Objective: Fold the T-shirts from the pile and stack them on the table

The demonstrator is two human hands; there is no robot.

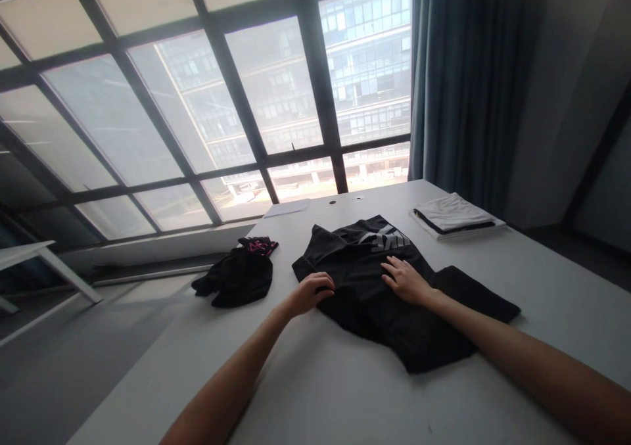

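A black shirt with white lettering (365, 304) lies partly folded on the white table (315, 392), one sleeve spread toward the right. My left hand (311, 292) is at the shirt's left edge, its fingers curled over the cloth; whether they pinch any fabric is hidden. Flat on the middle of the shirt, below the lettering, rests my right hand (405, 281) with its fingers apart.
Black clothing with a pink pattern (244, 274) lies at the table's left edge. Folded white and black clothes (456, 215) are stacked at the back right. A white sheet (286, 208) is near the far edge, by the windows. Another table (29, 254) stands far left.
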